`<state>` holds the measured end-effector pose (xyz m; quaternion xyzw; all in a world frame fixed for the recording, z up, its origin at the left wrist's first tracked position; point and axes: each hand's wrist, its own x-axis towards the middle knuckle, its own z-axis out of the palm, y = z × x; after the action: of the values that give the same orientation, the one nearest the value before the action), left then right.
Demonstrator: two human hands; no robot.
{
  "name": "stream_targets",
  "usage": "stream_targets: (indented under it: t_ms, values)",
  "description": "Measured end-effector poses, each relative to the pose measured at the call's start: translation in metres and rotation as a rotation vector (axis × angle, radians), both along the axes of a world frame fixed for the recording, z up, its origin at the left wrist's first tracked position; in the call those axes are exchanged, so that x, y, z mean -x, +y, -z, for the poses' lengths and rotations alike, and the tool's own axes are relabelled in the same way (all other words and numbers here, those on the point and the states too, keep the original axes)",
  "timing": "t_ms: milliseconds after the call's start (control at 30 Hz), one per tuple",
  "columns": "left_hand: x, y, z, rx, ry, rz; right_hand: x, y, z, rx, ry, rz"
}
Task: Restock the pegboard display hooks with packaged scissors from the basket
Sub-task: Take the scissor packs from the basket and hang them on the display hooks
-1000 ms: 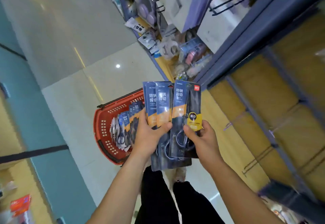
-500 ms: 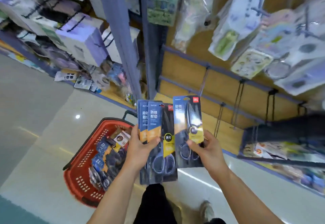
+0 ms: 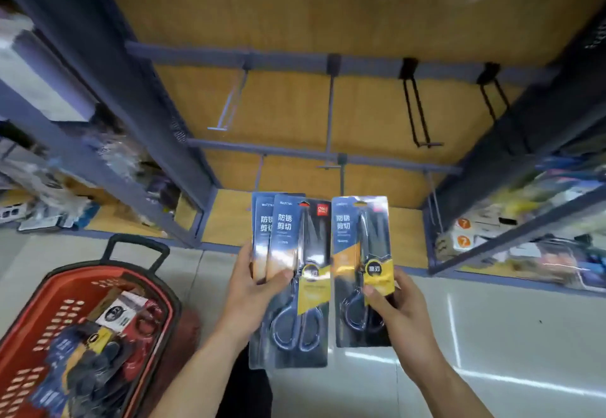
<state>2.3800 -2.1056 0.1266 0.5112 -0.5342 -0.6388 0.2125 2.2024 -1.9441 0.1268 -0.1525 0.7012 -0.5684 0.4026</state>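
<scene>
My left hand [image 3: 254,289] grips a small stack of blue scissor packs [image 3: 292,253], held upright at the centre. My right hand [image 3: 392,308] holds a single scissor pack [image 3: 360,237] just to the right, apart from the stack. Above them the wooden display back carries bare hooks: a grey hook [image 3: 231,103] at left, a grey hook [image 3: 329,116] in the middle, a black hook [image 3: 418,112] and another black hook [image 3: 495,93] at right. The red basket [image 3: 31,319] sits on the floor at lower left with more packs [image 3: 95,348] inside.
Dark blue shelf uprights [image 3: 108,67] frame the bay on both sides. Crowded shelves of goods stand at left [image 3: 55,168] and right [image 3: 531,221]. A low wooden shelf base [image 3: 229,217] lies under the hooks. My dark trouser leg [image 3: 246,391] shows below.
The view has swung up and right onto the empty hook bay. The single pack in my right hand has drawn away from the stack in my left hand.
</scene>
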Motion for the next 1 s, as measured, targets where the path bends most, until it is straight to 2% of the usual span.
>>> stream_targets:
  t_ms: [200,367,533,733,1000]
  values:
    - [0.1,0.013,0.095,0.124,0.105,0.121,0.08,0.012,0.093,0.211,0.093,0.174]
    - [0.155,0.004,0.13,0.254,0.213,0.199,0.128,0.01,0.124,0.375,0.258,0.269]
    - [0.174,-0.002,0.126,0.31,0.303,0.238,0.156,0.02,0.116,0.41,0.41,0.348]
    - [0.175,0.005,0.102,0.347,0.367,0.287,0.19,0.023,0.091,0.417,0.46,0.519]
    - [0.17,0.007,0.1,0.372,0.413,0.318,0.212,0.012,0.096,0.366,0.488,0.49]
